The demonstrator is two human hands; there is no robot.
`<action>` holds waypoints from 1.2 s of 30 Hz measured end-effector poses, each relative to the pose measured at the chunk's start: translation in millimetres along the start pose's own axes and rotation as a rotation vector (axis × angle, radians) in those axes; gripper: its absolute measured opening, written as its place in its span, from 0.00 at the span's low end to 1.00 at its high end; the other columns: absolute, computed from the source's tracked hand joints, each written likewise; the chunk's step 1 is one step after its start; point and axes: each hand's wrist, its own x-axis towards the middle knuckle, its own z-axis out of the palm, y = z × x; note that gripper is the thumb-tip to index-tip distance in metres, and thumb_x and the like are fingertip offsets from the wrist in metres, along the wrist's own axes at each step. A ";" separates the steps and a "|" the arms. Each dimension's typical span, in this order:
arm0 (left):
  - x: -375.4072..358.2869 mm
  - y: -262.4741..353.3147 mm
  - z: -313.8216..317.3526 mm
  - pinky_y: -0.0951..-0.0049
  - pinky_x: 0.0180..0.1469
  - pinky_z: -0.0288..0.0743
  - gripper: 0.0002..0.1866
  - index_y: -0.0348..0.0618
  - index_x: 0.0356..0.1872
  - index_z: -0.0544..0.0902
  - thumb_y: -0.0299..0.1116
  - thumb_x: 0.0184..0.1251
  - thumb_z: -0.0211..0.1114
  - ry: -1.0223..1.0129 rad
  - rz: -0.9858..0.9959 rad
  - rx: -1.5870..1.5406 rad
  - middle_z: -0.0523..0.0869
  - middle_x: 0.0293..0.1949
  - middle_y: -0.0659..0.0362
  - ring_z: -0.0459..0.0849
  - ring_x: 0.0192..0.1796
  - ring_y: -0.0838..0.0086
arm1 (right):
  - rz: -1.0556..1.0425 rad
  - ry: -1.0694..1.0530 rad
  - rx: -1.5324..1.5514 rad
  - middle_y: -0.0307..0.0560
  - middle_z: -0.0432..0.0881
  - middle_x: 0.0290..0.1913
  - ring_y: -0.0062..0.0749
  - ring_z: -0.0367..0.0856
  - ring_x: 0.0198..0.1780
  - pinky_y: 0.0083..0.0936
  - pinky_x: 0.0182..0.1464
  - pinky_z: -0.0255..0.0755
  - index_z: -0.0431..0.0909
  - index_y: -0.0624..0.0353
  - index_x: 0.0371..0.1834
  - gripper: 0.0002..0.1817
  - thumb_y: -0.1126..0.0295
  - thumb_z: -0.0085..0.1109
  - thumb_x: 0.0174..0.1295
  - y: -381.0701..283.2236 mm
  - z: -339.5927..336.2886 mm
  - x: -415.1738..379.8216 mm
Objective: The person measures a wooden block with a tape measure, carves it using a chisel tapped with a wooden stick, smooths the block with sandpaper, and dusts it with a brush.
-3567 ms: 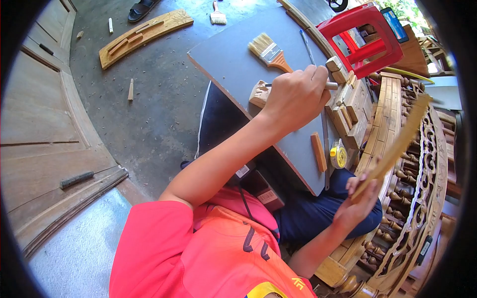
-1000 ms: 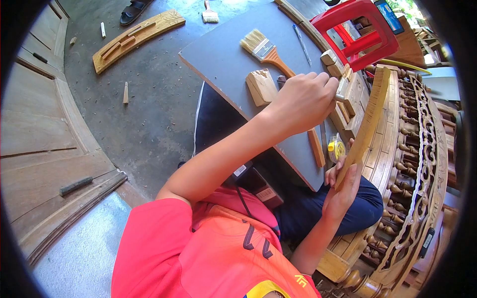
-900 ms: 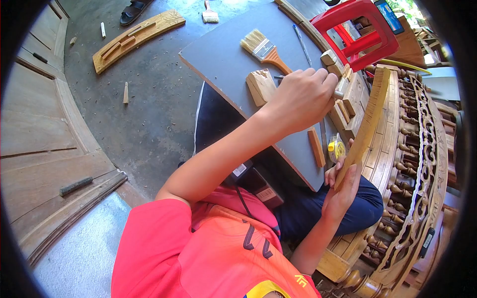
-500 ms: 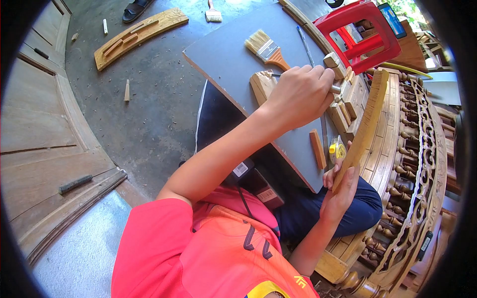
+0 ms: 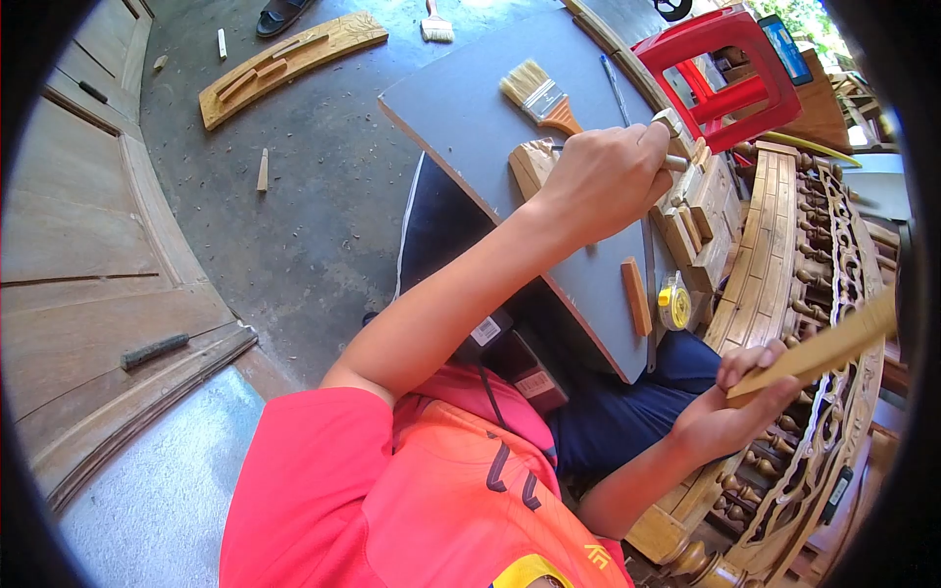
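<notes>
My right hand [image 5: 613, 176] is closed round a thin tool with a metal cylindrical end [image 5: 674, 163], above the grey board [image 5: 470, 108]. Under its wrist sits a wood block [image 5: 530, 167]. Fingers and thumb of my left hand [image 5: 730, 416] pinch the lower end of a long, flat wooden piece [image 5: 833, 348], which points up and right over the carved railing. Near my right hand, a wide paintbrush [image 5: 537, 95] and a pen [image 5: 615, 88] lie on the board. A reddish wood strip [image 5: 636, 296] and a yellow tape measure [image 5: 673, 302] are nearer me.
A red plastic stool [image 5: 720, 73] stands beyond the board. Wooden blocks [image 5: 686, 230] lie along its right side. The carved railing [image 5: 833, 284] runs down the right. On the floor are a curved wooden piece [image 5: 294, 67], a second brush [image 5: 437, 27] and a sandal [image 5: 282, 15].
My left hand has moved right with the long wooden piece, which has swung from nearly upright to a flatter slant. My right hand keeps its grip; the view has shifted slightly.
</notes>
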 end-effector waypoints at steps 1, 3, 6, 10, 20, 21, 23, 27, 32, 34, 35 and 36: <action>0.0 -0.5 0.3 0.56 0.34 0.81 0.13 0.40 0.38 0.73 0.37 0.75 0.67 0.002 -0.010 -0.009 0.85 0.29 0.49 0.88 0.32 0.51 | -0.035 0.058 0.050 0.42 0.73 0.45 0.20 0.68 0.32 0.19 0.33 0.63 0.63 0.62 0.79 0.31 0.50 0.48 0.84 -2.5 5.6 0.2; 1.4 -0.9 0.7 0.56 0.34 0.81 0.13 0.40 0.38 0.73 0.37 0.76 0.66 0.011 -0.024 -0.028 0.85 0.29 0.48 0.88 0.32 0.50 | 0.005 0.095 0.034 0.43 0.74 0.47 0.19 0.69 0.33 0.19 0.33 0.64 0.63 0.62 0.79 0.31 0.52 0.49 0.84 14.5 27.6 -13.9; 3.3 -1.9 1.0 0.55 0.34 0.81 0.12 0.40 0.38 0.73 0.36 0.76 0.65 0.044 -0.027 -0.034 0.85 0.29 0.48 0.88 0.32 0.50 | 0.067 0.010 -0.098 0.44 0.75 0.47 0.18 0.69 0.33 0.18 0.33 0.64 0.64 0.62 0.79 0.30 0.54 0.51 0.83 24.0 28.1 -23.3; -0.7 -2.1 -2.9 0.53 0.36 0.81 0.11 0.40 0.38 0.73 0.35 0.75 0.64 0.039 -0.046 -0.037 0.85 0.29 0.47 0.88 0.33 0.49 | 0.170 -0.205 -0.355 0.43 0.74 0.46 0.17 0.69 0.33 0.16 0.32 0.63 0.64 0.61 0.79 0.29 0.56 0.53 0.83 21.0 9.3 -29.8; 1.8 -3.4 -3.6 0.52 0.37 0.80 0.13 0.40 0.38 0.73 0.36 0.74 0.67 0.042 -0.053 -0.007 0.86 0.32 0.48 0.88 0.36 0.48 | 0.146 -0.275 -0.526 0.40 0.73 0.47 0.18 0.69 0.37 0.16 0.38 0.64 0.64 0.60 0.80 0.29 0.57 0.51 0.83 31.4 11.4 -39.6; -0.5 -3.3 -3.8 0.52 0.37 0.80 0.13 0.40 0.38 0.73 0.36 0.74 0.67 0.039 -0.050 -0.005 0.86 0.32 0.48 0.88 0.36 0.49 | 0.225 -0.169 -0.433 0.39 0.72 0.46 0.17 0.68 0.37 0.16 0.37 0.63 0.66 0.60 0.79 0.28 0.58 0.51 0.83 22.8 14.9 -39.0; -2.0 -1.6 -4.8 0.52 0.38 0.80 0.14 0.40 0.38 0.73 0.37 0.73 0.68 0.009 -0.075 -0.004 0.87 0.32 0.48 0.89 0.36 0.49 | 0.103 -0.125 -0.100 0.38 0.71 0.45 0.16 0.68 0.35 0.16 0.34 0.63 0.59 0.57 0.83 0.32 0.56 0.53 0.82 13.9 15.6 -22.9; 0.3 -2.2 -4.1 0.51 0.38 0.80 0.14 0.40 0.38 0.74 0.37 0.73 0.69 -0.003 -0.078 0.002 0.87 0.32 0.48 0.89 0.36 0.49 | 0.042 -0.279 -0.308 0.41 0.71 0.47 0.23 0.71 0.40 0.23 0.45 0.69 0.56 0.61 0.82 0.35 0.52 0.52 0.83 60.6 13.9 -52.4; -4.1 -3.5 -5.7 0.52 0.39 0.81 0.14 0.40 0.38 0.75 0.38 0.73 0.69 -0.020 -0.093 0.041 0.87 0.32 0.49 0.89 0.37 0.49 | 0.105 -0.310 -0.359 0.41 0.73 0.49 0.21 0.72 0.38 0.20 0.42 0.69 0.60 0.57 0.80 0.31 0.55 0.54 0.82 31.2 16.9 -45.1; -1.9 -3.3 -5.5 0.52 0.39 0.81 0.14 0.40 0.38 0.75 0.39 0.73 0.69 -0.031 -0.085 0.052 0.87 0.32 0.49 0.89 0.38 0.50 | 0.198 -0.138 -0.090 0.40 0.72 0.46 0.20 0.71 0.35 0.19 0.38 0.68 0.58 0.55 0.81 0.31 0.56 0.53 0.83 25.1 25.6 -39.8; -2.0 -3.5 -5.7 0.53 0.39 0.81 0.14 0.40 0.38 0.75 0.39 0.73 0.69 -0.038 -0.086 0.055 0.87 0.33 0.49 0.89 0.38 0.50 | 0.154 -0.077 -0.028 0.39 0.71 0.44 0.20 0.71 0.34 0.18 0.36 0.68 0.58 0.55 0.81 0.30 0.56 0.52 0.84 31.0 33.0 -41.2; -2.4 -3.3 -5.5 0.53 0.39 0.81 0.15 0.40 0.38 0.75 0.39 0.73 0.69 -0.046 -0.087 0.057 0.87 0.33 0.49 0.89 0.38 0.50 | 0.109 -0.017 0.033 0.38 0.70 0.42 0.20 0.70 0.32 0.18 0.34 0.67 0.57 0.54 0.82 0.29 0.56 0.50 0.85 37.5 38.8 -46.1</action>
